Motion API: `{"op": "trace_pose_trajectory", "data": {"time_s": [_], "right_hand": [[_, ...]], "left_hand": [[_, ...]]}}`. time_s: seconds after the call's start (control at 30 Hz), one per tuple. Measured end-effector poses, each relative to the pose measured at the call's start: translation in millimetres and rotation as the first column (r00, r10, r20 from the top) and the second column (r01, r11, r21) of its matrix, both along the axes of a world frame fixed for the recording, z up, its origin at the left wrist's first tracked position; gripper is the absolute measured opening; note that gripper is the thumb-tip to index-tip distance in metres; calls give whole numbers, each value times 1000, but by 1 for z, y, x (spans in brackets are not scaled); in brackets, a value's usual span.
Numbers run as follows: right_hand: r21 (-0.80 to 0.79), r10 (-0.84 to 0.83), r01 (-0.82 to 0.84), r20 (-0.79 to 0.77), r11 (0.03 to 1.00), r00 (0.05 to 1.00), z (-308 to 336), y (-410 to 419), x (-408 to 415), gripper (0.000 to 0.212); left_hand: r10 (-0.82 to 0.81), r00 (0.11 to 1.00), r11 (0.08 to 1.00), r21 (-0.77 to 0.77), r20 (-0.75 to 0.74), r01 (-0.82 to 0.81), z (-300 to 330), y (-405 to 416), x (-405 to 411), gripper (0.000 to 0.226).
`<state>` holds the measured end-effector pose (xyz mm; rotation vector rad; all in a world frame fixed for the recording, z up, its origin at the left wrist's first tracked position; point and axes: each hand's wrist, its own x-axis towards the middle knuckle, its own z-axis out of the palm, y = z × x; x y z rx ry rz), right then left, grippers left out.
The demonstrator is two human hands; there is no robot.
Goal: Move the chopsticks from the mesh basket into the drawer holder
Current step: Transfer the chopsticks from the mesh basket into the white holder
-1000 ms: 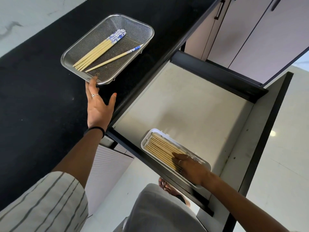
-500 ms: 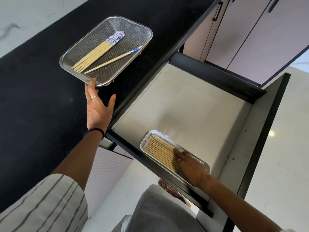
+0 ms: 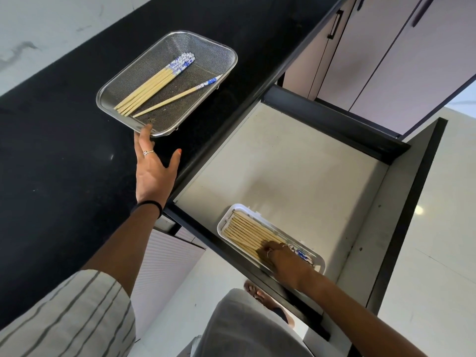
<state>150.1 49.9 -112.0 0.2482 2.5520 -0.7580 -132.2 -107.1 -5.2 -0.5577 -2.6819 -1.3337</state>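
Note:
A steel mesh basket (image 3: 221, 51) sits on the black counter and holds several bamboo chopsticks (image 3: 152, 90) with blue-and-white tops, plus one chopstick (image 3: 177, 97) lying apart. My left hand (image 3: 153, 167) is flat and open on the counter, its fingertip touching the basket's near rim. In the open drawer lies a white holder (image 3: 224, 219) filled with a row of chopsticks (image 3: 247, 231). My right hand (image 3: 283, 261) rests on their near ends with its fingers pressed down on them; its palm hides what lies beneath.
The black counter (image 3: 51, 155) runs along the left. The drawer (image 3: 296, 163) has a pale bare floor and dark walls. Pale cabinet doors (image 3: 386, 60) with dark handles stand beyond it. My foot (image 3: 257, 295) shows on the tiled floor below.
My right hand has slid a little toward the near end of the holder, uncovering more of the chopsticks. My left hand stays at the basket's rim.

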Motion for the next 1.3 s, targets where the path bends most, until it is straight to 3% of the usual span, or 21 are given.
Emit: {"op": "trace_pose_trajectory", "data": {"time_s": [0.17,0.33,0.6,0.7,0.83,1.07,1.2,1.3], "right_hand": [[14,9,-10,26,1000,1000,-3,2,5,49],[-49,39,-40,-22,998,999,-1,3,-4,41],[109,174,-165,-83,980,981,5,11,2,43],[154,184,-170,-81,973,980,4,13,7,54],[126,138,-138,14,982,990,2,12,11,65],[42,58,-59,22,997,998,6,18,5,65],[-105,-38,47,85,993,996,24,22,-10,51],[-149,-49,47,-10,988,999,44,27,-24,34]], "left_hand": [[4,1000,1000,-2,8,-4,0,0,3,72],[10,1000,1000,9,9,-10,2,2,0,72],[0,1000,1000,-2,-2,0,1,1,0,73],[-1,1000,1000,-4,-9,1,1,1,0,72],[6,1000,1000,-5,17,-6,1,1,0,72],[2,1000,1000,-9,-1,-2,2,1,0,72],[7,1000,1000,-23,1,-7,2,1,1,72],[6,1000,999,-34,-5,-6,2,1,1,72]]}}
